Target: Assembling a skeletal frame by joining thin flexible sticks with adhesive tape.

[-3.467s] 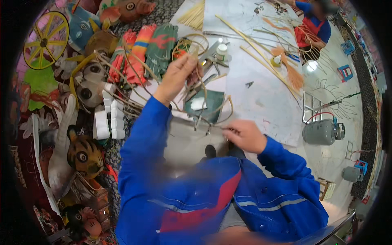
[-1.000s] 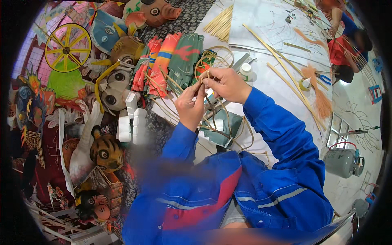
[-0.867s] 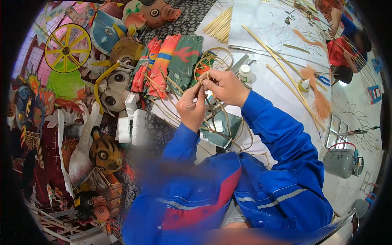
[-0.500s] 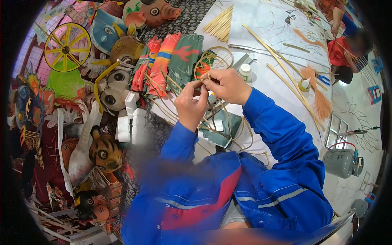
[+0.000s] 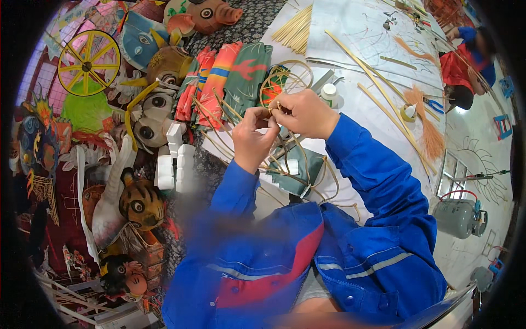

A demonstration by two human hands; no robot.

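Observation:
My left hand [image 5: 253,141] and my right hand [image 5: 307,114] meet over the table, fingertips pinched almost together. Between them is a joint of thin tan strips, part of a bent bamboo-strip frame [image 5: 326,189] whose loops hang below my hands. Both hands are closed on it, and the fingers partly hide the joint. Under the frame lies a dark green packet [image 5: 312,165] with a white label. Just beyond my right hand are a round hoop of strips [image 5: 311,77] and a white bottle [image 5: 329,94].
Bundled bamboo strips [image 5: 293,30] and long loose strips [image 5: 383,104] lie on the white-covered table, with blue-handled pliers [image 5: 434,105]. Folded painted cloths [image 5: 247,82] and animal-head masks [image 5: 143,200] fill the left. A grey gas cylinder [image 5: 458,218] stands right; a person [image 5: 466,68] works far right.
My left hand and forearm have shifted slightly left, and the fingers have adjusted at the joint. The person at far right has moved.

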